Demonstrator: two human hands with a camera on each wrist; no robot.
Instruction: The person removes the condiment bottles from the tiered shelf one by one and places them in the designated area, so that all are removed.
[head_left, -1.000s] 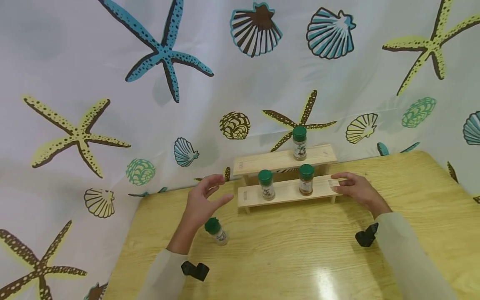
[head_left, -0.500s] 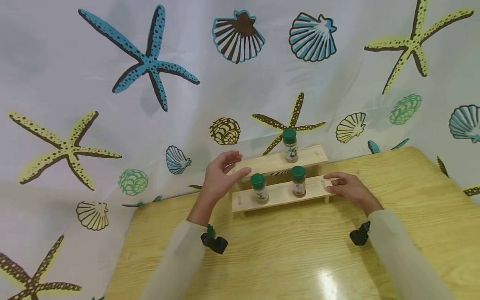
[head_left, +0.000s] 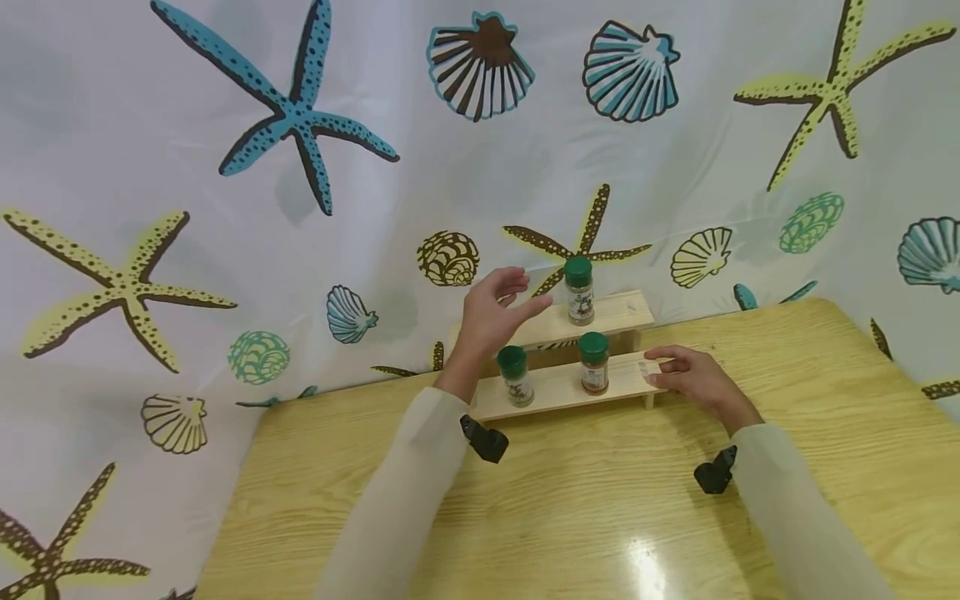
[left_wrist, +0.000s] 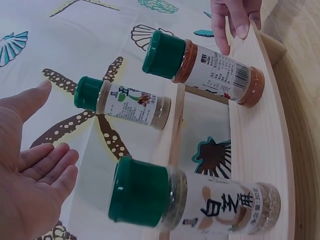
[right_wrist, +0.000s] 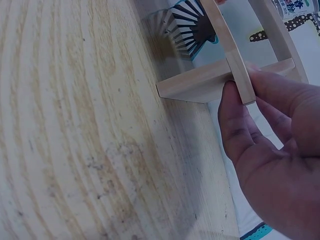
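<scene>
A two-step wooden spice rack (head_left: 558, 396) stands against the patterned cloth. My right hand (head_left: 697, 379) pinches the right end of its lower board between thumb and fingers, as the right wrist view shows (right_wrist: 280, 135). My left hand (head_left: 491, 312), thumb and fingers spread and holding nothing, hovers over the rack's left part. On the upper step, to the right of that hand, is a green-capped spice jar (head_left: 580, 292). The lower step carries a jar of reddish-brown spice (head_left: 594, 364) and, further left, a white sesame jar (left_wrist: 215, 205), both upright with green caps.
The light wood table (head_left: 570, 492) spreads in front of the rack. Behind it hangs a white cloth (head_left: 360, 208) printed with starfish and shells. Black wrist cameras (head_left: 485, 439) sit at both sleeves.
My left hand has moved right and up, from beside the rack to above its upper step. Its forearm now hides the jar seen on the table earlier. My right hand stays at the rack's end.
</scene>
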